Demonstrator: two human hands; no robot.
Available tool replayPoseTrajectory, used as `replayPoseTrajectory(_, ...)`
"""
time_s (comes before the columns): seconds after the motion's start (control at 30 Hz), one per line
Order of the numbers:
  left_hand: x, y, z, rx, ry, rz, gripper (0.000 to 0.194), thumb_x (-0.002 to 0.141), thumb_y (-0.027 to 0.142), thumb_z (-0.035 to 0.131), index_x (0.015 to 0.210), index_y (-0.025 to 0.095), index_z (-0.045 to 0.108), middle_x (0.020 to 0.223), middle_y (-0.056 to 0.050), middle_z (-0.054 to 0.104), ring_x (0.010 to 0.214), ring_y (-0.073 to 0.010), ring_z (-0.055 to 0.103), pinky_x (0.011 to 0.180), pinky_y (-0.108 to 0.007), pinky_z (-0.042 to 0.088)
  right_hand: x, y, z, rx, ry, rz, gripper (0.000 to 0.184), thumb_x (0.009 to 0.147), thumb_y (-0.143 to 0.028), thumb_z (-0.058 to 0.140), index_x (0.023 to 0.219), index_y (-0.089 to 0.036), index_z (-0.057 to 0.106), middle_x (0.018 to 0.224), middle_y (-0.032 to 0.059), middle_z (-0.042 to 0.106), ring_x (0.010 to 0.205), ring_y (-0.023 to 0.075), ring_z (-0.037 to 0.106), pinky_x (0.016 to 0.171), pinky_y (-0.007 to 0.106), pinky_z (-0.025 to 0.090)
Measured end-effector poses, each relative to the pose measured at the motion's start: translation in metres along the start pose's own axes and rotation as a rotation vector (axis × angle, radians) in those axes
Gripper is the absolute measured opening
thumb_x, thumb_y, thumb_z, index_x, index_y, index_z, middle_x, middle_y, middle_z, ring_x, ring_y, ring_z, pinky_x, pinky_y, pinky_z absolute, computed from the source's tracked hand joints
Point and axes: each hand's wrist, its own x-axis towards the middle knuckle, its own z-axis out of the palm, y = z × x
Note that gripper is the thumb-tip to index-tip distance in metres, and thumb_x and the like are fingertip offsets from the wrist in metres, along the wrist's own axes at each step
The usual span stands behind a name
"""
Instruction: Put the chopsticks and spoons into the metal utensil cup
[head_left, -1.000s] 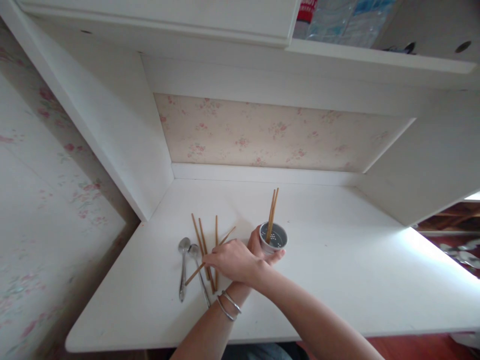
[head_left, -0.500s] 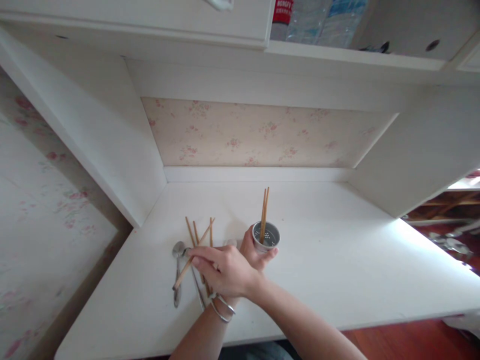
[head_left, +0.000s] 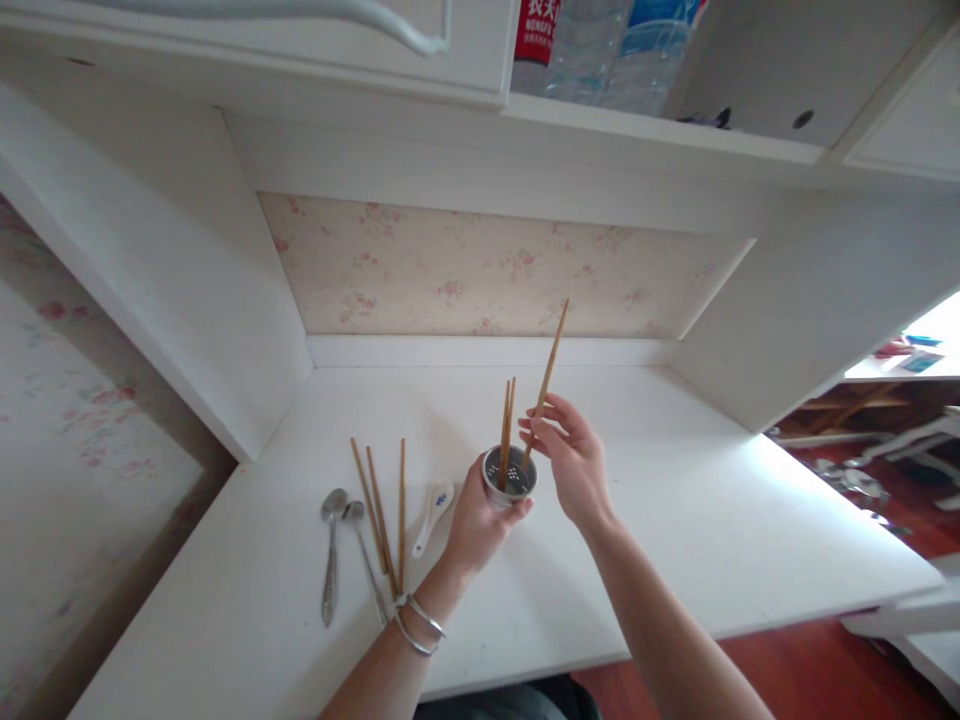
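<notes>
While the cup is clasped by the left hand at the frame's lower centre, a chopstick is pinched by the right hand, tip at the cup; if snagged there, the cup could be tilted.

Cup: round, silver-grey, open at the top, with small perforations visible inside; it is held with its mouth facing upward. Inserted chopsticks: two, slim, yellow-brown, standing close together in the cup, upper ends well above its rim. Held chopstick: single, similar colour, inclined, upper end to the right; the lower end appears at the mouth's right side, entry depth not discernible
</notes>
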Motion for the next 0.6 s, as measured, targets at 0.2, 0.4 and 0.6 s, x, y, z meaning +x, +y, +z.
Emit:
replayPoseTrajectory(0.2,0.000,-0.001,0.000,0.067,0.049,-0.028,0.061,0.065,0.025,0.079,0.120,0.021,0.053,0.114,-0.007,0.064,0.107,-0.0238,0.059,0.097,-0.040,0.042,0.015,0.026,-0.027,-0.144,0.017,0.072,0.030,0.075,-0.037,0.069,0.099,-0.022,0.059,0.095,0.0017,0.064,0.091,0.0208,0.067,0.086,0.039,0.051)
replayPoseTrajectory(0.4,0.001,-0.005,0.001,0.157,0.044,-0.016,0.066,0.064,0.021,0.079,0.124,0.022,0.050,0.118,-0.007,0.062,0.109,-0.0232,0.057,0.098,-0.039,0.040,0.009,0.043,-0.026,-0.338,-0.029,0.116,0.027,0.080,-0.046,0.061,0.090,-0.021,0.061,0.084,0.0019,0.069,0.078,0.0184,0.065,0.071,0.030,0.049)
replayPoseTrajectory(0.6,0.002,-0.006,0.002,0.180,0.035,-0.004,0.066,0.065,0.020,0.079,0.125,0.022,0.050,0.117,-0.006,0.062,0.108,-0.0226,0.058,0.096,-0.037,0.041,0.011,0.044,-0.025,-0.578,-0.087,0.129,0.031,0.084,-0.050,0.054,0.088,-0.022,0.066,0.078,0.0013,0.072,0.070,0.0176,0.066,0.064,0.027,0.048)
